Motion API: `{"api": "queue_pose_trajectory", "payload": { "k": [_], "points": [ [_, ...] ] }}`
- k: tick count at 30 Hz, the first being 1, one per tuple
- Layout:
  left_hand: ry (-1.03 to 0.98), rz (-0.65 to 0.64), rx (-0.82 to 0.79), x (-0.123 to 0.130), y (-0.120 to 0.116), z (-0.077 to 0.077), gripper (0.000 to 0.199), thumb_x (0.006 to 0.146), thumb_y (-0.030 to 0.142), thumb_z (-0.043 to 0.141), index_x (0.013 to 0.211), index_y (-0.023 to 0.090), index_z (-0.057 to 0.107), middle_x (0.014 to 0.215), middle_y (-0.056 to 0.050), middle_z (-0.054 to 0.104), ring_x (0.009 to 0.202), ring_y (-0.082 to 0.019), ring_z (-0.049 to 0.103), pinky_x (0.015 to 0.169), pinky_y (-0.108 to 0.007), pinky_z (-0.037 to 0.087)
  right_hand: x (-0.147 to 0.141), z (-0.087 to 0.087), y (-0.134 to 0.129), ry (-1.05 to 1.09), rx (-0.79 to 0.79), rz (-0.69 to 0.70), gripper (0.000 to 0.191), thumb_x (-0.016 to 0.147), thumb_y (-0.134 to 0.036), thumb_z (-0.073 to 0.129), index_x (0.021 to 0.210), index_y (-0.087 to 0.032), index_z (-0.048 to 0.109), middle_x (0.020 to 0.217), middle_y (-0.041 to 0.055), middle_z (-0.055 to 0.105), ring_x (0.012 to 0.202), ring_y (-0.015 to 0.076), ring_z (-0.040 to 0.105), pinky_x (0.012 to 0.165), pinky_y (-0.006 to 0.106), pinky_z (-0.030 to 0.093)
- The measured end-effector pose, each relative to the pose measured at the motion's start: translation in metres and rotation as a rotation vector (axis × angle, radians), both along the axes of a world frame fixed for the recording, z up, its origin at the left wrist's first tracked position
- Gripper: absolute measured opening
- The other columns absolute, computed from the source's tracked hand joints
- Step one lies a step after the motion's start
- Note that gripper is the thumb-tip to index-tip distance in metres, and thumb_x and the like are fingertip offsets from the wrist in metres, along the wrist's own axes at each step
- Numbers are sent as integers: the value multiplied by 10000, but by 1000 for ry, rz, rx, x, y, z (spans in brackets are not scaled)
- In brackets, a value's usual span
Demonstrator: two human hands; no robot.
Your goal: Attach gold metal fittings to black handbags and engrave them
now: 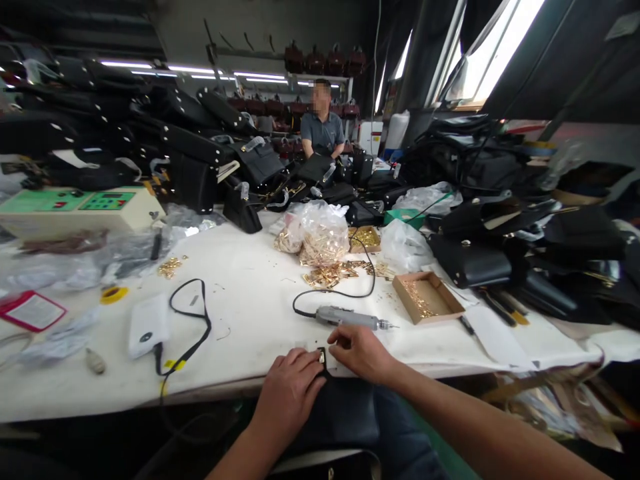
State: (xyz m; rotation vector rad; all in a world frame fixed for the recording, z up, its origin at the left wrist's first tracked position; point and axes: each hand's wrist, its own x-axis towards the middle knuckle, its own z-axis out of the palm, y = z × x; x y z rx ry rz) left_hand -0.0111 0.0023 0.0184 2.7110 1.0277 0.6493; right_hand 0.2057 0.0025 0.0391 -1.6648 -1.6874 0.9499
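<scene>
My left hand (293,383) lies over the table's front edge, fingers together, pressing down a black leather tab (323,365) with a small gold metal fitting (321,355). The tab seems to belong to the dark leather bag (345,413) below the edge, on my lap. Just right of the fitting, my right hand (363,353) is curled with thumb and fingertips pinched; whatever is between them is too small to make out. Behind the right hand, a grey electric screwdriver (347,317) lies on the white tabletop, its bit pointing right and its cable running backward.
An open cardboard box (430,299) with small gold screws stands at right. Gold fittings (325,275) spill before a plastic bag (323,237). At left are a white power unit (150,325) and yellow tape (114,295). Black bags (190,167) pile up behind; a person (323,127) is beyond.
</scene>
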Motion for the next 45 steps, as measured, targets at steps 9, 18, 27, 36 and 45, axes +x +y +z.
{"api": "queue_pose_trajectory", "payload": {
  "k": [9,18,27,36,45],
  "points": [
    [-48,-31,80,-3,4,-11,240,909,162,690,1124,267,700,1249,-1,739,1121,-283,630,881,-450,524,57,29,60,-360,81,-176,182,906,-298,603,928,-240,774,894,7,788,800,166,693,697,243,448],
    [-139,-19,90,-2,5,-9,188,948,183,624,1083,285,707,1207,21,754,1086,-239,656,855,-393,537,130,25,166,-684,-6,-301,284,891,-221,595,1106,-249,778,1188,83,759,1051,255,680,783,289,468],
    [-84,-62,159,-11,14,-20,178,935,226,663,1100,280,701,1248,10,746,1104,-232,668,857,-355,548,161,17,206,-847,-6,-126,345,892,-197,621,1187,-306,763,1331,32,699,1221,235,621,924,284,490],
    [-67,-64,164,-11,14,-21,183,937,238,665,1108,287,704,1286,38,731,1127,-219,655,870,-338,538,157,11,227,-912,-98,-43,314,907,-310,687,1216,-317,741,1227,37,737,1165,263,657,943,358,517],
    [-12,-82,215,-12,16,-20,210,913,204,660,1108,270,702,1289,25,730,1125,-221,656,866,-331,540,153,21,235,-861,-177,41,282,999,-376,643,1203,-184,674,1267,94,667,1113,233,658,971,455,560]
  ]
}}
